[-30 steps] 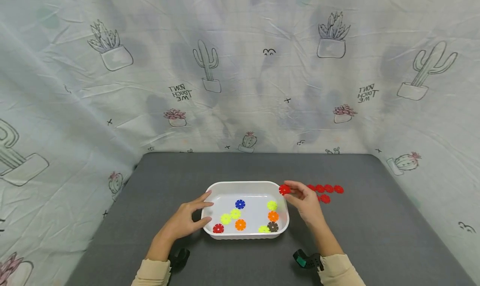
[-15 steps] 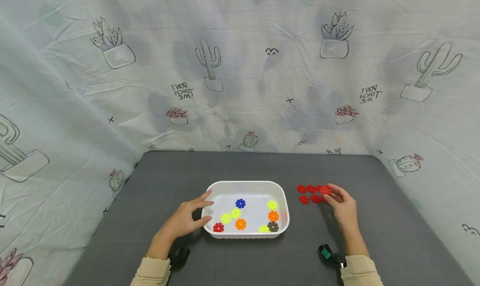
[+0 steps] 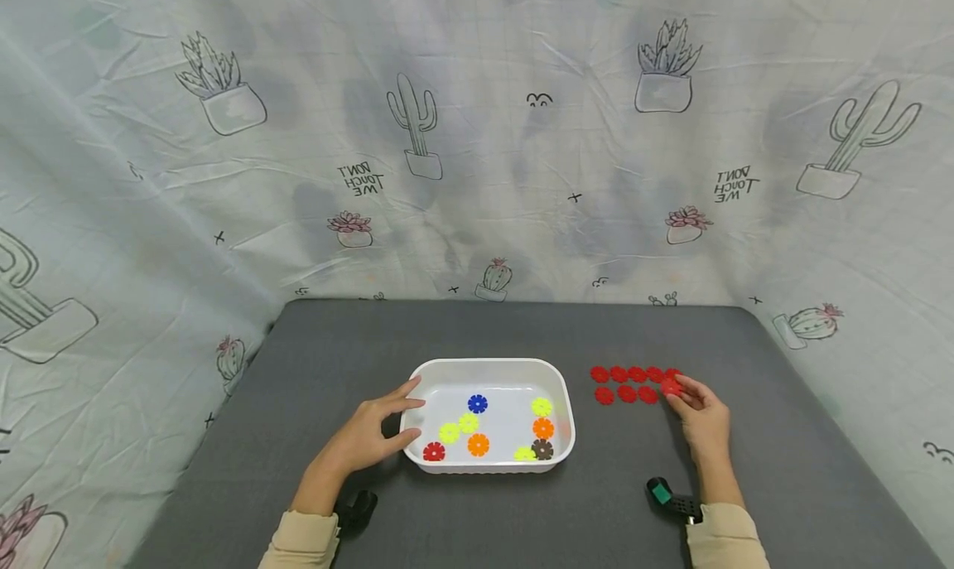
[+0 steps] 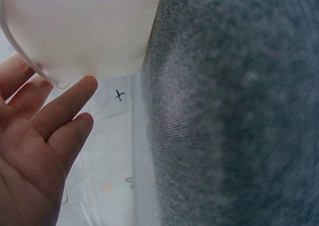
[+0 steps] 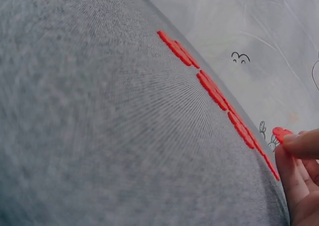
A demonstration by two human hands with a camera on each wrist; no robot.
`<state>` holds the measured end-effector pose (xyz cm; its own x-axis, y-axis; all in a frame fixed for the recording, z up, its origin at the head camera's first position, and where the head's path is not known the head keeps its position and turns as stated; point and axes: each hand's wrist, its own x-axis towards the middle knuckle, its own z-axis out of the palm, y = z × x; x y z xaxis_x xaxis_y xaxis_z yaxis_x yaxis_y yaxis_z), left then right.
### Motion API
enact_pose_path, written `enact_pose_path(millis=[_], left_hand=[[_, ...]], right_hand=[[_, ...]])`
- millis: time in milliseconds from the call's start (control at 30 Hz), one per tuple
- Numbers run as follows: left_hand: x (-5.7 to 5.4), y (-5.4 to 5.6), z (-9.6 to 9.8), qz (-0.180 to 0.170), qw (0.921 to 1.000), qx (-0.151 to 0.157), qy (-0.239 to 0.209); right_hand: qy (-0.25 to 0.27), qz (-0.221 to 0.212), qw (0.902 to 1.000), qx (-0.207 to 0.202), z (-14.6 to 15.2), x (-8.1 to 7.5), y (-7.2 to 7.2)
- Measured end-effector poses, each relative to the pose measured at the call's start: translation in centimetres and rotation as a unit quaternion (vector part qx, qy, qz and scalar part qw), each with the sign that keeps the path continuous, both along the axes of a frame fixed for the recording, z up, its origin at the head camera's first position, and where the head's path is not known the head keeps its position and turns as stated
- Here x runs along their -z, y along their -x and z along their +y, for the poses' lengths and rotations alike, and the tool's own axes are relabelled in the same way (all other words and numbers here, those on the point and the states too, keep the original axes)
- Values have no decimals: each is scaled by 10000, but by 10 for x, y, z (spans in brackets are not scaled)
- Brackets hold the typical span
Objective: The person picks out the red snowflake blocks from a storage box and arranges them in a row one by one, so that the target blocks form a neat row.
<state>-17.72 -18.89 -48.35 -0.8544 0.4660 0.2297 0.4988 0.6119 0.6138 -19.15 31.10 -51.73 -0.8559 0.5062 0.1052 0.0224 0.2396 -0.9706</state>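
Note:
My right hand (image 3: 704,420) pinches a red notched plastic disc (image 3: 671,385) between thumb and fingers, beside two rows of red discs (image 3: 627,394) on the table. The right wrist view shows the held disc (image 5: 282,133) raised above the rows (image 5: 212,89). My left hand (image 3: 368,434) rests with extended fingers on the left rim of a white tray (image 3: 488,468); the left wrist view shows two fingertips (image 4: 88,84) outside its wall. Inside lie a blue disc (image 3: 477,403), a red disc (image 3: 434,451), a dark grey disc (image 3: 542,450), orange discs (image 3: 479,445) and yellow-green discs (image 3: 468,422).
A grey table (image 3: 477,519) carries the tray and the discs. Behind it and at both sides hangs a white cloth (image 3: 477,138) printed with cacti. Each wrist wears a dark camera band, such as the one on the right (image 3: 674,500).
My right hand has carried the red disc from the tray's right rim over to the right end of the rows. The left hand stays on the tray.

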Motion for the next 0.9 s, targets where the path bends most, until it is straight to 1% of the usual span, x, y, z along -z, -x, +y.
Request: enact_pose_path(millis=[100, 267, 333, 400, 567, 633, 733, 833, 900], left_hand=[[-1, 0, 0, 11, 10000, -3, 27], [-2, 0, 0, 57, 10000, -2, 18], [-2, 0, 0, 57, 10000, 5, 20], [-2, 0, 0, 48, 10000, 6, 29], [-2, 0, 0, 60, 10000, -10, 48], [-2, -1, 0, 58, 10000, -9, 45], [-2, -1, 0, 27, 10000, -25, 58], [-3, -2, 1, -36, 10000, -45, 54], [-3, -3, 1, -48, 9999, -54, 69]], right_hand=[[-653, -227, 9976, 61, 1, 3, 0], [-1573, -471, 9864, 71, 1, 4, 0], [-1753, -548, 9830, 65, 0, 4, -1], [-1798, -566, 9821, 68, 0, 4, -1], [-2058, -493, 9773, 89, -1, 6, 1], [-2251, -454, 9732, 84, -1, 8, 1], [-2615, -425, 9643, 54, -1, 9, 1], [-2874, -380, 9571, 13, -1, 9, 0], [-2876, -345, 9571, 2, -1, 9, -1]])
